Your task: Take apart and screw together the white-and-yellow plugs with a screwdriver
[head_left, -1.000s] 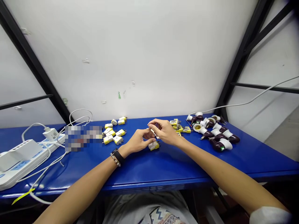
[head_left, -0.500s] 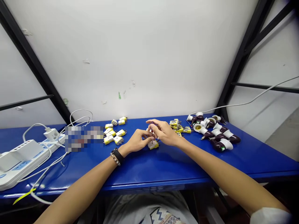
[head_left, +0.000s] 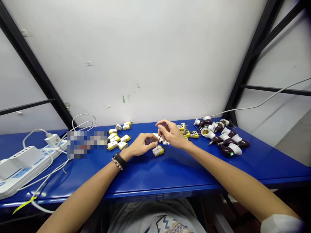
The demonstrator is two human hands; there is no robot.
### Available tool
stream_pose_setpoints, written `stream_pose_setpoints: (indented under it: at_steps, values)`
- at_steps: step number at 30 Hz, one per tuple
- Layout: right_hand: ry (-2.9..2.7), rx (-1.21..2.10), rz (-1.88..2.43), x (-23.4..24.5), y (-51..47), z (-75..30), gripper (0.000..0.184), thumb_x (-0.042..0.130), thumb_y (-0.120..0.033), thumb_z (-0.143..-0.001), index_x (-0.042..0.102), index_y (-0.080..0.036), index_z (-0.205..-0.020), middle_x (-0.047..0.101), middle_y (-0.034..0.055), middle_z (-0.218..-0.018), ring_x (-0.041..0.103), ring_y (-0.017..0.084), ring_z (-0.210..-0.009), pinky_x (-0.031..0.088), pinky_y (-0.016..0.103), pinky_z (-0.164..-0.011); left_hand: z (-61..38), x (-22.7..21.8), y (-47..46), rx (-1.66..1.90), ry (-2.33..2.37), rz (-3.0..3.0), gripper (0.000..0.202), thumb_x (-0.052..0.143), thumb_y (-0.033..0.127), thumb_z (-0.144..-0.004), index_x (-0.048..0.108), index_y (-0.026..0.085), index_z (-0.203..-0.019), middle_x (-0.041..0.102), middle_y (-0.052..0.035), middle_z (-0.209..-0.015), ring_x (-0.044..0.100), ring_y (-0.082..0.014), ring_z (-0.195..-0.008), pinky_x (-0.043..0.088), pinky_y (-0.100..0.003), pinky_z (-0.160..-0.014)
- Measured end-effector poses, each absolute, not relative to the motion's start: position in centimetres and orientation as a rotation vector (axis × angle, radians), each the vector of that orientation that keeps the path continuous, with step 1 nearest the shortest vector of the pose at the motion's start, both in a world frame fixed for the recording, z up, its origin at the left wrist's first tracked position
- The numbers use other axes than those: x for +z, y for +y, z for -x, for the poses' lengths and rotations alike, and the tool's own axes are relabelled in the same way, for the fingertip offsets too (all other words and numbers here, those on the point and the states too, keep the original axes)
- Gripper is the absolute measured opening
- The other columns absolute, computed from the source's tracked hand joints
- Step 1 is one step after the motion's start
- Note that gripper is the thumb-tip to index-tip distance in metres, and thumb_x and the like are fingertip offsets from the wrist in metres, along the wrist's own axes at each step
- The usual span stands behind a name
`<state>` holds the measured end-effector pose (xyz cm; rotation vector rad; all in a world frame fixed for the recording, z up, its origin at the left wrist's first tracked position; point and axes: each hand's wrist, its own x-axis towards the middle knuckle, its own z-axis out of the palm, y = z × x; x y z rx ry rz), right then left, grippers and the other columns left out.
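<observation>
A white-and-yellow plug adapter lies on the blue table in front of me. My right hand grips a thin screwdriver, held tilted with its tip down just above the adapter. My left hand is at the adapter's upper left. Its thumb and fingertips come together by the screwdriver's tip; anything small between them is hidden. Behind the hands, white flat pieces are partly covered by my right hand.
Several similar plug adapters lie to the left, and more yellow ones are piled at right. Dark lamp holders with white rims fill the far right. A white power strip with loose cables stands at far left, beside a blurred patch.
The screwdriver has gone from upright to tilted, its top leaning right. My right hand has shifted slightly up, and my left fingers have drawn a little back, uncovering more of the adapter.
</observation>
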<state>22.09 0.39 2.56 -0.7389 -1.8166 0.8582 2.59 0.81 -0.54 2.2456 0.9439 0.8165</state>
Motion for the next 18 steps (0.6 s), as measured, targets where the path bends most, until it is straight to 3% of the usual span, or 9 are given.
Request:
stream_pose_setpoints:
  at_steps: [5,9,15,18]
  values:
    - [-1.638,0.931,0.706,2.7,1.2,-22.2,0.036,0.056,-0.055,-0.092,0.054,-0.019,-0.101,0.061,-0.0024,-0.071,0.053,0.009,-0.045,0.04,0.021,-0.039,-2.7,-0.3,0.9,0.846,0.977,-2.247,0.027,0.066,0.037,-0.087,0.078,0.016,-0.098,0.078,-0.0065,-0.092,0.066,-0.0192,-0.078,0.048,-0.027,-0.07]
    - [-1.508,0.825,0.705,3.1,1.7,-22.4,0.041,0.055,-0.061,-0.09,0.051,-0.02,-0.1,0.061,-0.0018,-0.073,0.054,0.01,-0.046,0.039,0.022,-0.039,-1.3,-0.3,2.2,0.868,1.058,-2.279,0.03,0.063,0.039,-0.088,0.081,0.017,-0.096,0.079,-0.0075,-0.091,0.067,-0.0203,-0.077,0.048,-0.028,-0.069]
    - [-1.772,0.521,0.84,3.4,1.6,-23.5,0.029,0.046,-0.043,-0.099,0.057,-0.019,-0.088,0.051,-0.0035,-0.061,0.045,0.011,-0.053,0.037,0.025,-0.054,2.3,-0.5,4.4,0.674,1.354,-2.37,0.028,0.074,0.044,-0.079,0.081,0.021,-0.095,0.079,-0.0048,-0.08,0.067,-0.0207,-0.07,0.045,-0.026,-0.062]
    - [-2.136,0.443,0.955,3.3,1.3,-23.8,0.03,0.045,-0.034,-0.1,0.062,-0.017,-0.082,0.055,-0.0018,-0.063,0.045,0.012,-0.057,0.033,0.026,-0.057,2.6,-0.6,4.4,0.582,1.401,-2.426,0.026,0.074,0.046,-0.078,0.082,0.024,-0.091,0.079,-0.0041,-0.08,0.067,-0.0217,-0.073,0.043,-0.026,-0.06]
